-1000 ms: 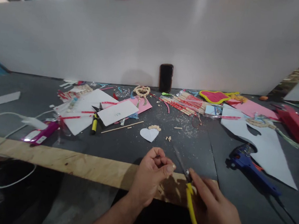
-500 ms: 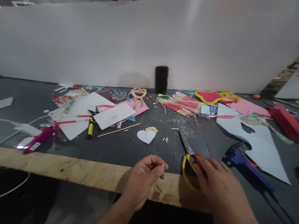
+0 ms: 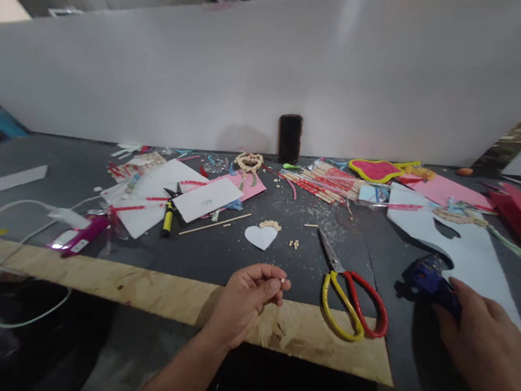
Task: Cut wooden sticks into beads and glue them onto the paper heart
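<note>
Between thumb and forefinger, my left hand (image 3: 248,302) pinches a tiny pale wooden piece (image 3: 282,280) above the table's front edge. My right hand (image 3: 485,346) is wrapped round the handle of a blue glue gun (image 3: 430,279) at the right. Scissors (image 3: 337,261) with one yellow and one red handle lie between my hands, blades pointing away. Beyond my left hand is a white paper heart (image 3: 260,237), its upper right edge lined with small pale pieces (image 3: 270,225). A few loose pieces (image 3: 293,244) lie just right of it.
A phone (image 3: 289,138) leans against the white board (image 3: 183,83). Red-and-tan sticks (image 3: 321,182) lie before it. Yellow-handled pliers (image 3: 168,216), a white card (image 3: 207,199) and a purple device (image 3: 80,235) with a cable are at left. Cut white paper (image 3: 476,253) lies beside the glue gun.
My right hand has left the scissors, which now lie on the table, and moved right onto the glue gun. The left hand still pinches the tiny piece. The view has shifted slightly.
</note>
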Demonstrator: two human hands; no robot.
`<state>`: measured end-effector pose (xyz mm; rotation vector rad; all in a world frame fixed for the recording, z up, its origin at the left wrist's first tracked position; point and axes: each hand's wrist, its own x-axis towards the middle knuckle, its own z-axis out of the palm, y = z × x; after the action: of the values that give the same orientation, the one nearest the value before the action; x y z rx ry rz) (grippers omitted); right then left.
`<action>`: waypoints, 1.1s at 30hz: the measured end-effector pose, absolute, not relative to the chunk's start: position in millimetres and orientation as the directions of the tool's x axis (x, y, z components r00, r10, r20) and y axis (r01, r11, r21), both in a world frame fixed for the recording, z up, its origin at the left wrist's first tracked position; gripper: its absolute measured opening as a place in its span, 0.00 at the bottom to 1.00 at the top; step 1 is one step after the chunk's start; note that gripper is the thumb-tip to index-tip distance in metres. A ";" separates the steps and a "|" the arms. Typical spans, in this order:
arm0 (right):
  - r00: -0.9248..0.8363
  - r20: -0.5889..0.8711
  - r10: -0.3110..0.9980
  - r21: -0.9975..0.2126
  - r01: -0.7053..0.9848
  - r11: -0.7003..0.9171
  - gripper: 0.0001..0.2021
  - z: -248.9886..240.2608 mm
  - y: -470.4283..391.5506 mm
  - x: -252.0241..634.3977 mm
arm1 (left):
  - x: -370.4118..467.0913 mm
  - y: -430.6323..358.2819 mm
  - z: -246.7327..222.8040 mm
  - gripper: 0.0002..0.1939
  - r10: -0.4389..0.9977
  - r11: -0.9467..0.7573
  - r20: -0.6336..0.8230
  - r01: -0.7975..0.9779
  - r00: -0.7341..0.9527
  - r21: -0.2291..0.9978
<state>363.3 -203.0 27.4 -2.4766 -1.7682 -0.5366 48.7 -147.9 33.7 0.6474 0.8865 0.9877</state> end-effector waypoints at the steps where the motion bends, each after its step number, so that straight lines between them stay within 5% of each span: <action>1: 0.298 0.306 0.904 0.139 0.925 -0.353 0.23 29.0 -201.9 364.3 | 49.5 -147.4 34.6 0.11 0.903 0.423 -0.338 -0.421 0.264 0.802; 8: 0.371 0.216 0.903 -0.014 0.926 -0.377 0.21 39.5 -195.0 366.6 | 51.6 -147.3 33.9 0.10 0.908 0.400 -0.334 -0.294 0.251 0.868; 12: 0.652 0.207 0.729 -0.269 0.755 -0.598 0.25 52.1 -204.5 364.4 | 46.9 -136.9 34.0 0.07 0.951 0.104 -0.141 0.145 0.274 0.984; 16: 0.689 0.132 0.712 -0.600 0.628 -0.496 0.19 56.3 -219.4 341.9 | 50.0 -115.8 37.7 0.07 0.877 -0.392 0.115 0.557 0.467 0.732; 20: 0.396 0.015 0.918 -0.930 0.344 -0.133 0.16 46.2 -222.6 297.5 | 59.1 -96.6 39.6 0.11 0.796 -0.548 0.114 0.628 0.594 0.553; 28: 0.281 -0.031 0.959 -0.973 0.212 -0.094 0.16 31.7 -211.5 269.5 | 63.9 -69.6 40.7 0.02 0.824 -0.502 0.039 0.695 0.566 0.516; 33: 0.299 -0.034 0.954 -0.971 0.217 -0.103 0.15 24.5 -217.7 270.6 | 65.4 -62.1 41.7 0.05 0.829 -0.493 0.047 0.691 0.557 0.529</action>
<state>270.6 -217.7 24.5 -1.5551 -1.1105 0.9142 65.4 -62.1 41.7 2.3390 1.2270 0.4103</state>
